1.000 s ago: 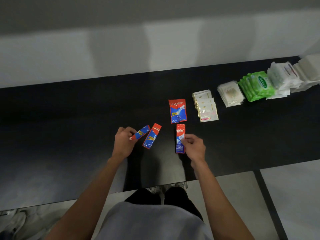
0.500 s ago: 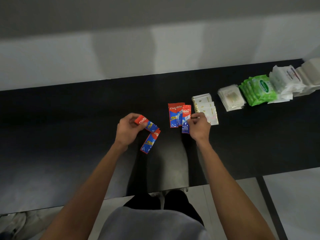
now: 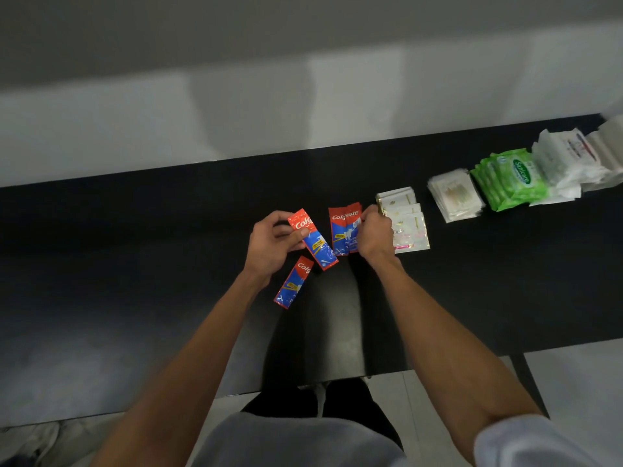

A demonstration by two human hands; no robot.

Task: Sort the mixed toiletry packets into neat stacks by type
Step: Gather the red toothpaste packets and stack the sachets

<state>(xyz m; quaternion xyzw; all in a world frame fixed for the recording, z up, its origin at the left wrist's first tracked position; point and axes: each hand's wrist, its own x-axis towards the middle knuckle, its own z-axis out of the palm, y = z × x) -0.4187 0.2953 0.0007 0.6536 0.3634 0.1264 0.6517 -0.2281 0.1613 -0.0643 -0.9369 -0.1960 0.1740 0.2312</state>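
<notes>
Red-and-blue toothpaste packets (image 3: pixel 344 230), green wipes (image 3: pixel 510 178), black table (image 3: pixel 135 264).

the right hand (image 3: pixel 374 235) is covering part of the colgate stack (image 3: pixel 339 230) and of the white sachets (image 3: pixel 411 227), the left hand (image 3: pixel 269 246) is hiding part of its held sachet (image 3: pixel 322 251), and the picture's edge is cutting blurred white packs (image 3: pixel 606 153) at the right end of the table (image 3: pixel 135 237).

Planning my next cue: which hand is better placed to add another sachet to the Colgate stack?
Left. The left hand holds a sachet beside the stack; the right hand grips the stack itself.
</notes>
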